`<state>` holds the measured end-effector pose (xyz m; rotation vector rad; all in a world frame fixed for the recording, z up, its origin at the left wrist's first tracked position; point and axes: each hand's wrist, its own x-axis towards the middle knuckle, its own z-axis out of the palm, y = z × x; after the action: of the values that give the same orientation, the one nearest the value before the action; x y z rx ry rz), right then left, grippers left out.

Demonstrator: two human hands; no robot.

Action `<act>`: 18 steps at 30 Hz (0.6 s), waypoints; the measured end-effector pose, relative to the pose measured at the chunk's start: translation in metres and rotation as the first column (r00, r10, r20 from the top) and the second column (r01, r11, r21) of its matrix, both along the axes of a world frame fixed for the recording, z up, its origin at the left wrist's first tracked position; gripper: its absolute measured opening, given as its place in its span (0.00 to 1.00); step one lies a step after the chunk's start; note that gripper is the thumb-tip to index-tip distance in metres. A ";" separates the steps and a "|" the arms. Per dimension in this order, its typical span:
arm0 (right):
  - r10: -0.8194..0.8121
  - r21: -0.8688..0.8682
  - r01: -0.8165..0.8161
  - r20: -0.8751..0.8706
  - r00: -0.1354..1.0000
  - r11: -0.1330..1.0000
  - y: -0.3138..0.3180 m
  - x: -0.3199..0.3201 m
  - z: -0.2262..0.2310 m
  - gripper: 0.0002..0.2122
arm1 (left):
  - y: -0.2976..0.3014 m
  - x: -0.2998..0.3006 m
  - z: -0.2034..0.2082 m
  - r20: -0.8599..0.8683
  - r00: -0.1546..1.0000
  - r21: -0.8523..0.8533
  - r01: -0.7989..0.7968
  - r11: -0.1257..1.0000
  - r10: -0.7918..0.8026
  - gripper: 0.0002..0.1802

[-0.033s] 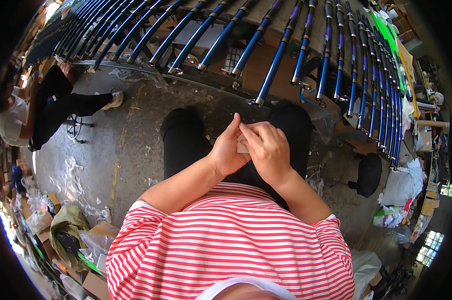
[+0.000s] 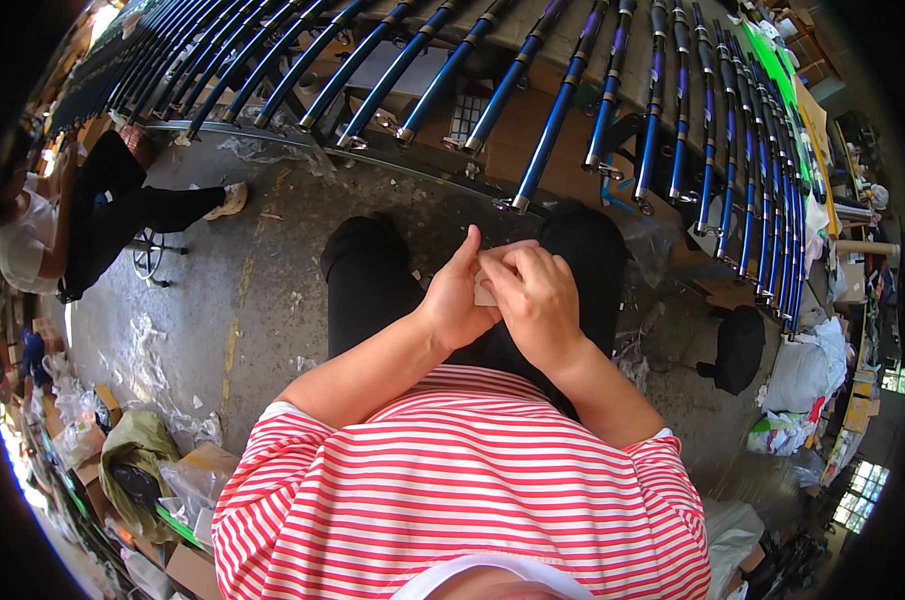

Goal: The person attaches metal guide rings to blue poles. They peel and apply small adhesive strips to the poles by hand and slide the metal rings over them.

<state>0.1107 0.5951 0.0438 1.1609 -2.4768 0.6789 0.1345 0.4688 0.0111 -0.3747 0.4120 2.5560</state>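
My left hand (image 2: pixel 457 302) is held over my lap, palm turned inward with its thumb pointing up. It cradles a small pale flat piece (image 2: pixel 484 293), mostly covered by fingers. Bent over that piece, my right hand (image 2: pixel 542 300) has its thumb and forefinger pinched together at its upper edge. What the piece is, I cannot make out. Beyond my hands, a long row of blue fishing rods (image 2: pixel 550 150) lies on a bench, their metal-tipped ends sticking out over its near edge.
At the left a person (image 2: pixel 32 225) in a white top and black trousers sits on a wheeled stool (image 2: pixel 150 258). Plastic scraps (image 2: pixel 147 350) litter the concrete floor. A black seat (image 2: pixel 737 350) and a white sack (image 2: pixel 807 365) are at the right; a green cloth (image 2: pixel 137 450) lies over boxes at lower left.
Only the right hand's fingertips have shifted slightly at the pale piece.
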 end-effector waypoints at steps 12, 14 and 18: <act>-0.030 -0.195 0.087 0.277 0.960 0.977 -0.001 -0.010 -0.005 0.04 | -0.004 -0.004 0.002 0.083 0.996 -0.139 -0.022 0.990 0.034 0.33; -0.031 -0.214 0.106 0.326 0.945 0.971 0.002 -0.011 -0.006 0.04 | -0.002 -0.004 0.006 0.151 0.986 -0.204 -0.038 0.978 0.069 0.31; -0.028 -0.323 0.290 0.623 0.782 0.901 0.006 -0.009 -0.005 0.03 | -0.006 -0.005 -0.011 0.046 0.999 -0.204 0.018 0.979 -0.008 0.28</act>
<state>0.1016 0.6008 0.0386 0.6091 -2.6698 1.6362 0.1294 0.4623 0.0005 -0.5016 0.6602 2.4941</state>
